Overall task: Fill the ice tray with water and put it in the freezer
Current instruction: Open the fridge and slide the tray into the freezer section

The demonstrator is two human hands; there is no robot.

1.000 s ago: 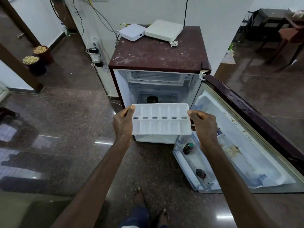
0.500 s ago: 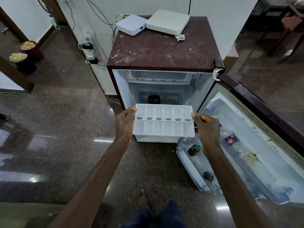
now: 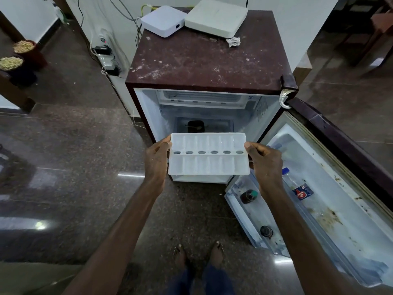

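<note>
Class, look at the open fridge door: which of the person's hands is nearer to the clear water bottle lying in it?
Right. The right hand holds the tray's end just beside the water bottle; the left hand holds the far end, across the tray.

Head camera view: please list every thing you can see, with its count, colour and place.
Ice tray: one, white, held level in front of the open fridge.
Fridge: one, maroon, against the wall, door open.
Freezer compartment: one, white, top of fridge interior.
Fridge door: one, maroon outside, white inside, swung open to the right.
Boxes: two, white, on the fridge top.
Bottles: three, in the door shelf.
Pots: two, dark, on the floor far left.
Left hand: grips tray's left end.
Right hand: grips tray's right end.
Feet: two, bare, bottom centre.
</note>
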